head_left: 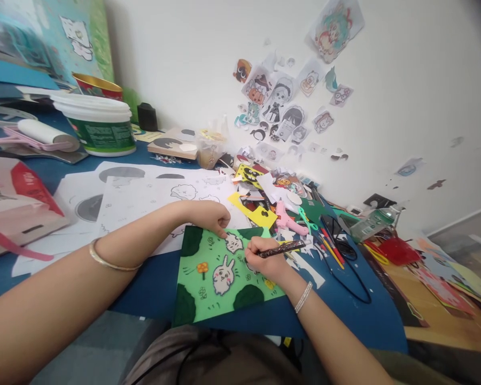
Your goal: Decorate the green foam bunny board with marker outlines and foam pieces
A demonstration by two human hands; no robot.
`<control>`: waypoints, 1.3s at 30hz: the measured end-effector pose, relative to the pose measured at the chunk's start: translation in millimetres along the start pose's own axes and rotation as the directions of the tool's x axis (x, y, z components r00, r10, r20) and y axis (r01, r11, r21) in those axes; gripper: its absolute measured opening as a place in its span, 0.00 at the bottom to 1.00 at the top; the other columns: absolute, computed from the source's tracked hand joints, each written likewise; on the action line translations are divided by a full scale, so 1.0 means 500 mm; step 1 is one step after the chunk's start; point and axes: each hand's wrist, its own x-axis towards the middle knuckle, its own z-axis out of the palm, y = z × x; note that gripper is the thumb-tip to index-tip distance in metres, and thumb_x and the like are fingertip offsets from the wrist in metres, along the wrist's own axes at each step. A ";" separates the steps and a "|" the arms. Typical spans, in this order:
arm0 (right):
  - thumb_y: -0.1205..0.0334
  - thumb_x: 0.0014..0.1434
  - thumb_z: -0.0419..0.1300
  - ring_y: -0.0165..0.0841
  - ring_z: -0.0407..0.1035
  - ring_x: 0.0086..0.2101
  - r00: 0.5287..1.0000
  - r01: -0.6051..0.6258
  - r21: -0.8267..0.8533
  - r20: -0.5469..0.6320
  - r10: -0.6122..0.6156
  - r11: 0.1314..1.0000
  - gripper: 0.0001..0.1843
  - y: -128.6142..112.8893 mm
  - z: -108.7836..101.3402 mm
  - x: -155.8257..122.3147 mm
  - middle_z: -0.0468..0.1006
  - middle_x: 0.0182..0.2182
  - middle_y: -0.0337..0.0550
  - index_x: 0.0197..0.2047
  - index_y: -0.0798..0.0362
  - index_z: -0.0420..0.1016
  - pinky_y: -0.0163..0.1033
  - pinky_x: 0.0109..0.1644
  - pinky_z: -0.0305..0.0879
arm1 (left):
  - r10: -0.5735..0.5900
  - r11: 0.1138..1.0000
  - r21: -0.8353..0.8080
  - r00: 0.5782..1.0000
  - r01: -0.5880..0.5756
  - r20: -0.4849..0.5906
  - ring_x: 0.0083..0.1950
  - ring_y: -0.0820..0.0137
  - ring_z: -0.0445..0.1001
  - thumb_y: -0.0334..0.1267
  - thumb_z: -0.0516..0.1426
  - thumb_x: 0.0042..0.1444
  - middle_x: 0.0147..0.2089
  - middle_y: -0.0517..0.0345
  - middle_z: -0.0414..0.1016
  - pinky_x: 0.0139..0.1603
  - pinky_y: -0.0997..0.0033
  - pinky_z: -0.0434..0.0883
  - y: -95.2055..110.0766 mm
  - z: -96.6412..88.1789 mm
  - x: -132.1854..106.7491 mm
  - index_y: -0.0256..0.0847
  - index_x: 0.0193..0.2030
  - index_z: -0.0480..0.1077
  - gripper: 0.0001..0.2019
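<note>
A green picture (216,307) with white cartoon animals, flowers and dark green patches lies tilted at the near edge of the blue table. My right hand (266,255) grips a dark patterned pen (282,248) over the picture's right part; the hand covers its tip and part of a small white figure. At the picture's top edge rests my left hand (210,215), fingers curled in and the thumb touching the surface beside a white cartoon figure (234,243). No object shows in that hand. The rabbit-eared figure (223,275) is in plain sight below.
Printed sheets (144,195) spread behind my left arm. A pink glue gun (288,218), paper scraps, pens (332,247) and a black cable (355,291) lie to the right. A white-and-green bucket (100,128) stands back left, and a plastic bottle (374,223) lies at right.
</note>
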 end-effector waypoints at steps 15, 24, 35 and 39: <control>0.65 0.52 0.53 0.26 0.53 0.19 0.998 -0.016 0.026 0.055 0.015 1.000 0.16 -0.010 -0.006 0.000 0.57 0.16 0.32 0.18 0.51 0.49 0.32 0.23 0.49 | 0.011 1.000 0.000 1.000 -0.011 0.008 0.26 0.72 0.59 0.48 0.56 0.50 0.26 0.59 0.65 0.27 0.72 0.54 -0.003 -0.001 0.000 0.40 0.26 0.64 0.13; 0.65 0.51 0.53 0.25 0.53 0.18 0.999 -0.026 0.018 0.046 0.025 1.000 0.16 -0.003 -0.005 0.002 0.56 0.16 0.32 0.18 0.51 0.49 0.31 0.22 0.49 | 0.022 1.000 -0.011 1.000 -0.022 0.001 0.27 0.70 0.61 0.48 0.57 0.48 0.27 0.56 0.68 0.28 0.72 0.55 -0.008 0.002 0.003 0.39 0.28 0.68 0.13; 0.65 0.51 0.53 0.25 0.54 0.19 0.999 -0.007 -0.014 0.032 0.007 1.000 0.16 -0.004 -0.004 0.000 0.56 0.16 0.32 0.18 0.51 0.49 0.31 0.22 0.48 | 0.023 1.000 -0.014 1.000 -0.023 0.006 0.27 0.70 0.60 0.48 0.57 0.48 0.27 0.57 0.67 0.28 0.71 0.55 -0.012 0.003 0.005 0.40 0.28 0.67 0.13; 0.65 0.51 0.53 0.25 0.53 0.19 1.000 -0.005 -0.021 0.026 0.006 1.000 0.16 -0.006 -0.002 0.001 0.56 0.16 0.32 0.18 0.51 0.48 0.32 0.22 0.48 | 0.031 1.000 -0.004 0.999 -0.031 0.007 0.26 0.72 0.59 0.48 0.57 0.49 0.27 0.59 0.66 0.27 0.72 0.54 -0.012 0.004 0.006 0.40 0.27 0.65 0.13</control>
